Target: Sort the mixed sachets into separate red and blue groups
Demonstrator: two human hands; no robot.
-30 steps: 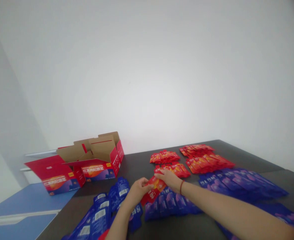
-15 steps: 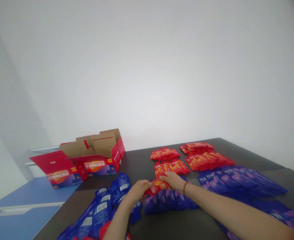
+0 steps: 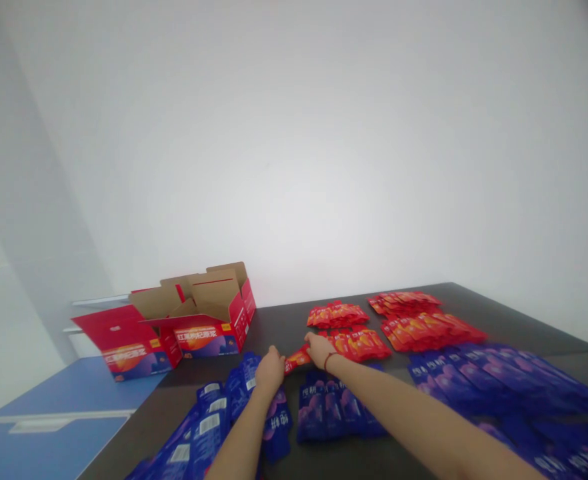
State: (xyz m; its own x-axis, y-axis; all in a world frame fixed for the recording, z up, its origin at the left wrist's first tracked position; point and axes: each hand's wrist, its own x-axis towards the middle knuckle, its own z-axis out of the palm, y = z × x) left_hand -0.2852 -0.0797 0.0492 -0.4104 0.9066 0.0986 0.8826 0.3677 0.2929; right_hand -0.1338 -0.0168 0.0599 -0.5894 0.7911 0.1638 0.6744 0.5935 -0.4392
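The right hand (image 3: 319, 350) is gripping one end of a flat red-and-orange foil pouch (image 3: 298, 360), its fingers clamping on that end. The left hand (image 3: 271, 371) is resting against the pouch's other end; its fingers are hiding behind the back of the hand, so whether they are pinching cannot be told. The pouch is slanting between both hands, above a dark, flat-topped bench (image 3: 277, 328). Just to its right, a fanned row of red-and-orange foil pouches (image 3: 361, 344) is lying; on its near side, a row of shiny blue-and-purple pouches (image 3: 337, 413) is lying. Blue pouches with white barcode labels (image 3: 210, 423) are overlapping near the left forearm. Two open red cardboard boxes (image 3: 207, 341) are standing at the far left.
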